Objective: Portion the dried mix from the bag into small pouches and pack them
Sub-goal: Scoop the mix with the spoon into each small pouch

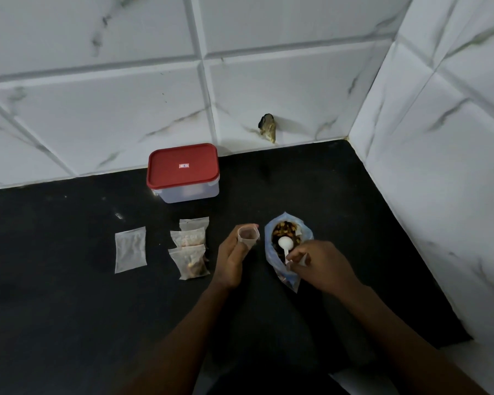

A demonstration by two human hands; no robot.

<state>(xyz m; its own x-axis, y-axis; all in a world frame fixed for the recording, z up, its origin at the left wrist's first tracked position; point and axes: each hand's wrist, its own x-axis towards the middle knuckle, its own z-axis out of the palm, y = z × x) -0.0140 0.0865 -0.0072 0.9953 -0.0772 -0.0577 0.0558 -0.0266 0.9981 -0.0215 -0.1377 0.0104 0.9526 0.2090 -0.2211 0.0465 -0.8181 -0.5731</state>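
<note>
1. Head view: the left hand point(230, 259) grips a small clear plastic pouch point(248, 236) just left of the open blue-tinted plastic bag point(269, 252), holding its mouth open and upward.
2. The right hand point(317, 265) pinches the handle of a white plastic spoon point(285, 243), whose bowl sits over the brown dried mix point(287, 228) inside the bag.
3. Scooping looks like the step in hand. I'd take a modest spoonful and bring the pouch mouth close to the bag's rim, so strays fall back in.
4. Counted: one bag, one spoon and one pouch in hand. Further left of the bag are three overlapping pouches point(189, 262), at least two showing mix. Beyond them lies one flat clear packet point(130, 249), possibly a stack. One red-lidded plastic box point(183, 172) stands behind.
</note>
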